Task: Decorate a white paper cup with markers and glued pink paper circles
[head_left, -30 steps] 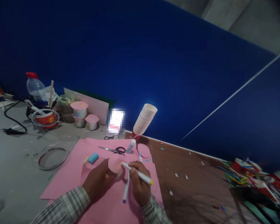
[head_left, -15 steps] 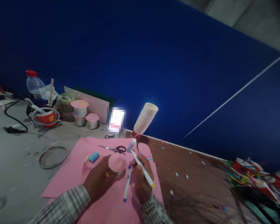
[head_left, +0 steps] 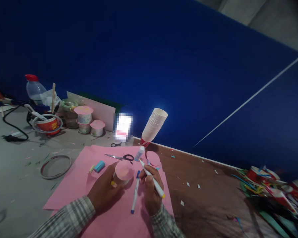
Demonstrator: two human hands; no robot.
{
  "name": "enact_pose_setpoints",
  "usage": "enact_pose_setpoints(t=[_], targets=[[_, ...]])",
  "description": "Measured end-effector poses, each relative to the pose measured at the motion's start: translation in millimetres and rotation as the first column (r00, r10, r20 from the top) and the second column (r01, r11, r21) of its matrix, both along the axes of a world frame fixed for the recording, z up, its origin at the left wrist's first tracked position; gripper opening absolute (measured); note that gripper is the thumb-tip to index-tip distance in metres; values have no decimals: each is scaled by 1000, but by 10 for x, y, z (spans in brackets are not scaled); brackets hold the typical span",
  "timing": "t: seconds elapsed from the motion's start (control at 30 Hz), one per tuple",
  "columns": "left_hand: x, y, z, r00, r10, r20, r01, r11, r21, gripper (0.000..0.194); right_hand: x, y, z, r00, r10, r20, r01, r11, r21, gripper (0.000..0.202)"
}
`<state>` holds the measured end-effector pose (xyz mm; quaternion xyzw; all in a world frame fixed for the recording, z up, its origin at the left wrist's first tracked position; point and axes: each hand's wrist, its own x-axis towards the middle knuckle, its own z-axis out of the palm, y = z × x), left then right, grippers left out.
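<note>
My left hand (head_left: 103, 191) is closed around a small cup topped with a pink paper disc (head_left: 124, 170). A small yellow piece shows by its fingers. My right hand (head_left: 151, 193) grips a white marker with a yellow end (head_left: 156, 185), its tip pointing up and left, apart from the cup. Between the hands, a white marker with blue ends (head_left: 135, 195) lies on pink paper (head_left: 109, 224). Beyond them are scissors (head_left: 128, 158), a glue stick (head_left: 139, 154) and a loose pink disc (head_left: 153, 158). A blue block (head_left: 99, 166) lies beside my left hand.
A leaning stack of paper cups (head_left: 154, 125) stands by the blue wall. Pink-topped cups (head_left: 97, 127), a bottle (head_left: 34, 89) and a tape-like ring (head_left: 56, 167) are on the left. Paper scraps (head_left: 182, 203) dot the brown surface; cluttered red cups (head_left: 255, 175) sit far right.
The view has shifted very slightly. Both hands keep their holds on the cup and the marker, with hardly any movement.
</note>
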<state>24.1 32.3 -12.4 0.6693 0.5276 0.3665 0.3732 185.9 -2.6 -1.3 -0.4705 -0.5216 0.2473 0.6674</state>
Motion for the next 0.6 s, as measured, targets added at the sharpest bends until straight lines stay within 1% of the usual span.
enact_pose_setpoints(t=[0.07,0.13,0.17,0.27,0.33,0.4,0.5,0.53,0.6], targets=[[10,20,-69,999,-14,39,13,1000,15,72,-5,0,2,1000,1,-4,-1,1000,3,26],[34,37,-149,999,33,6,-33,999,37,72,-11,-1,3,1000,1,-8,-1,1000,3,25],[50,43,-183,998,65,-13,-64,996,57,67,-14,-2,4,1000,4,-9,-4,1000,5,24],[97,45,-233,990,135,-39,-131,988,80,45,-17,-3,4,1000,17,0,-17,1000,8,24],[106,37,-220,990,135,-50,-131,988,77,34,-14,-3,3,1000,21,10,-21,1000,9,24],[89,25,-181,995,95,-36,-92,992,82,31,-8,-1,1,1000,26,16,-26,1000,9,25],[40,1,-103,999,11,46,-16,995,98,49,-1,-3,4,999,43,20,-43,999,10,28],[27,-7,-77,998,-20,64,14,995,94,52,0,-4,7,998,52,19,-52,999,9,29],[16,-21,-36,999,-37,25,35,998,51,48,-1,-6,15,998,68,15,-69,998,12,30]])
